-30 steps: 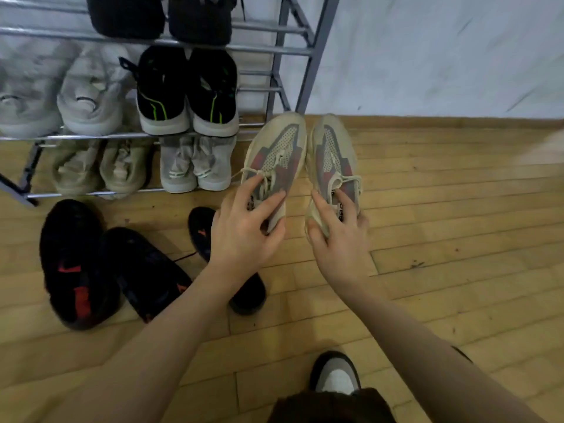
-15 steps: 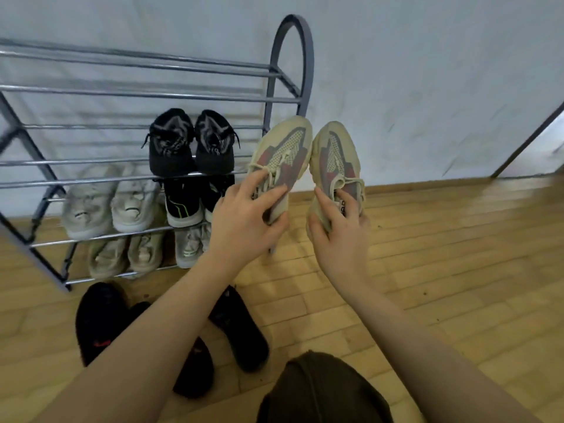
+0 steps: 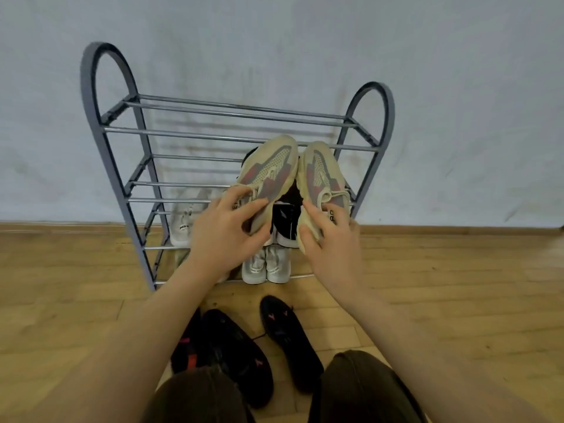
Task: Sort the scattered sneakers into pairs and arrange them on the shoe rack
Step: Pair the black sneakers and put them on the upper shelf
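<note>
Left hand (image 3: 227, 232): grips the heel end of the left beige sneaker (image 3: 267, 178), thumb on top, fingers curled under it.
Right hand (image 3: 331, 239): grips the heel end of the right beige sneaker (image 3: 320, 175), fingers closed round its side and collar.
Beige pair: both held in the air in front of the upper bars of the shoe rack (image 3: 91, 123), toes pointing up and away, toe tips touching, heels apart.
Shoe rack: grey metal frame with arched ends, standing against the pale wall (image 3: 305, 41) on the wooden floor (image 3: 457, 285); the top shelf bars carry no shoes.
On the rack: a white sneaker (image 3: 183, 221) on a lower shelf at the left; a black pair (image 3: 285, 222) behind the hands, partly hidden; a light grey pair (image 3: 265, 267) on the bottom shelf.
On the floor: black sneakers with red marks (image 3: 238, 352) near the person's knees, in front of the rack; one more (image 3: 290, 334) just beside them to the right.
</note>
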`<state>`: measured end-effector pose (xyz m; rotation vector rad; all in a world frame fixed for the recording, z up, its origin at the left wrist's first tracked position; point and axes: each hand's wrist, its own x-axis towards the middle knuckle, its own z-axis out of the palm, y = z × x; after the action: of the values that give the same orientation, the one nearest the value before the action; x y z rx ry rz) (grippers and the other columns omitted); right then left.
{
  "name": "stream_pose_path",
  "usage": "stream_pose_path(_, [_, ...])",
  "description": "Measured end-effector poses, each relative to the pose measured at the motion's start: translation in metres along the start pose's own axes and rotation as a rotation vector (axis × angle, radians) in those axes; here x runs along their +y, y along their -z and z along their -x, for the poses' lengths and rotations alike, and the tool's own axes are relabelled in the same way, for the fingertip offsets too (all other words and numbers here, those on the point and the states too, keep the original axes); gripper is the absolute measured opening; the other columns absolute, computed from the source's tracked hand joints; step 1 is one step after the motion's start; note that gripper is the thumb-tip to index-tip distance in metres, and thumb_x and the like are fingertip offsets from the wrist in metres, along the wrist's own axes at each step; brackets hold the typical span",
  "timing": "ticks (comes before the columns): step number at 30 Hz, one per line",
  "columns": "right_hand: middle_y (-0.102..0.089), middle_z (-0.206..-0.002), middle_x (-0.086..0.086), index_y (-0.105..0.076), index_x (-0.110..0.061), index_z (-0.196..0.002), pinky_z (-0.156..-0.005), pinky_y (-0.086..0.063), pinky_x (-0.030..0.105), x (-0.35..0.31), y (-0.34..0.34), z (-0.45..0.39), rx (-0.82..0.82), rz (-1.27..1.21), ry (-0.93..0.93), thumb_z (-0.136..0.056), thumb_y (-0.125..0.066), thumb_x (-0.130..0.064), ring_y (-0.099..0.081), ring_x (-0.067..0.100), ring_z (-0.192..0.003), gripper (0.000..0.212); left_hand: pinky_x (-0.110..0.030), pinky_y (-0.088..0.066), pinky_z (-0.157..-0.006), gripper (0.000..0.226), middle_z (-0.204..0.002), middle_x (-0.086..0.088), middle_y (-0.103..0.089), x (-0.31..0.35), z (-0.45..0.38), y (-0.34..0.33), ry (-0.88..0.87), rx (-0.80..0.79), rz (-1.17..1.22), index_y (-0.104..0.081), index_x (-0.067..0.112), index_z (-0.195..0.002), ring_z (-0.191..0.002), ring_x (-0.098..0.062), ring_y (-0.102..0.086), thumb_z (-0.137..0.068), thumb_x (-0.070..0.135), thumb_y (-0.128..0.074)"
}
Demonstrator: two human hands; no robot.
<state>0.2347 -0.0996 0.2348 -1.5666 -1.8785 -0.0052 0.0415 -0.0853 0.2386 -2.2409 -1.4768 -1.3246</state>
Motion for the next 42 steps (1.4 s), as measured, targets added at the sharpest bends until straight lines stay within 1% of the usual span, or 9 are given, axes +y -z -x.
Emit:
stream_pose_path(4, [-0.046,-0.127,0.000,-0.043,-0.040,-0.136,-0.093,-0.030,0.036,-0.014,-0.014,0.006,0.003,-0.009,0.048,-0.090,-0.034,-0.049,-0.046,0.031,-0.113,0.047,-0.039,-0.054,-0.062,0.036,-0.118,-0.004,-0.060,-0.013,0.016,0.012,0.013,0.030,-0.004,-0.070,0.020,-0.107,-0.089,-0.026,-0.064,-0.078,0.041,-0.063])
stream_pose_path(9, [-0.047,-0.120,0.001,-0.046,-0.039,-0.135,-0.075,-0.042,0.036,-0.026,-0.030,0.008,-0.033,-0.021,0.071,-0.088,-0.032,-0.052,-0.049,0.033,-0.101,0.051,-0.041,-0.054,-0.060,0.037,-0.116,-0.004,-0.061,-0.025,0.039,0.018,0.097,0.057,-0.015,-0.071,0.019,-0.106,-0.087,-0.028,-0.064,-0.078,0.040,-0.061])
stream_pose_path(13, [-0.050,-0.122,0.007,-0.050,-0.034,-0.134,-0.075,-0.039,0.039,-0.042,-0.054,-0.010,-0.028,-0.029,0.119,-0.091,-0.037,-0.047,-0.049,0.038,-0.103,0.047,-0.042,-0.054,-0.063,0.034,-0.117,-0.003,-0.061,-0.043,0.035,0.016,0.175,0.076,-0.065,-0.070,0.020,-0.107,-0.089,-0.029,-0.064,-0.079,0.038,-0.061])
stream_pose_path(20, [-0.041,-0.137,0.008,-0.045,-0.037,-0.136,-0.085,-0.028,0.034,-0.066,-0.101,-0.061,-0.071,-0.076,0.144,-0.095,-0.046,-0.037,-0.041,0.038,-0.118,0.042,-0.046,-0.053,-0.073,0.034,-0.122,-0.007,-0.058,-0.089,0.011,0.008,0.295,0.073,-0.085,-0.069,0.017,-0.110,-0.098,-0.037,-0.058,-0.080,0.031,-0.064])
stream_pose_path(22, [-0.039,-0.140,0.008,-0.047,-0.035,-0.135,-0.091,-0.033,0.041,-0.072,-0.110,-0.076,-0.082,-0.101,0.129,-0.094,-0.049,-0.034,-0.037,0.040,-0.120,0.040,-0.048,-0.052,-0.078,0.032,-0.122,-0.011,-0.058,-0.104,0.000,0.004,0.296,0.065,-0.078,-0.069,0.014,-0.110,-0.100,-0.037,-0.058,-0.080,0.028,-0.065])
stream_pose_path(26, [-0.039,-0.139,0.007,-0.049,-0.033,-0.134,-0.094,-0.035,0.049,-0.076,-0.131,-0.108,-0.120,-0.076,0.137,-0.094,-0.050,-0.033,-0.033,0.042,-0.120,0.040,-0.051,-0.050,-0.080,0.031,-0.119,-0.014,-0.059,-0.131,-0.026,-0.010,0.326,0.042,-0.092,-0.070,0.013,-0.107,-0.098,-0.039,-0.058,-0.079,0.025,-0.064])
stream_pose_path(31, [-0.045,-0.131,0.003,-0.052,-0.038,-0.131,-0.096,-0.027,0.047,-0.069,-0.154,-0.145,-0.155,-0.096,0.098,-0.092,-0.051,-0.037,-0.039,0.036,-0.117,0.039,-0.047,-0.047,-0.080,0.025,-0.110,-0.017,-0.063,-0.152,-0.055,-0.027,0.326,0.035,-0.129,-0.073,0.011,-0.097,-0.089,-0.038,-0.061,-0.077,0.019,-0.059])
stream_pose_path(38, [-0.045,-0.132,0.003,-0.056,-0.036,-0.126,-0.095,-0.023,0.043,-0.080,-0.177,-0.168,-0.151,-0.048,0.040,-0.091,-0.053,-0.042,-0.041,0.036,-0.114,0.036,-0.042,-0.040,-0.084,0.045,-0.116,-0.009,-0.059,-0.184,-0.071,-0.045,0.429,-0.137,-0.129,-0.071,0.012,-0.089,-0.097,-0.037,-0.057,-0.079,0.041,-0.038])
stream_pose_path(42, [-0.053,-0.125,0.006,-0.067,-0.028,-0.111,-0.092,-0.025,0.046,-0.079,-0.185,-0.164,-0.118,0.066,0.138,-0.087,-0.059,-0.038,-0.045,0.041,-0.107,0.026,-0.043,-0.038,-0.100,0.045,-0.131,-0.008,-0.049,-0.195,-0.061,-0.040,0.522,-0.342,0.008,-0.063,0.022,-0.118,-0.115,-0.032,-0.050,-0.083,0.043,-0.044])
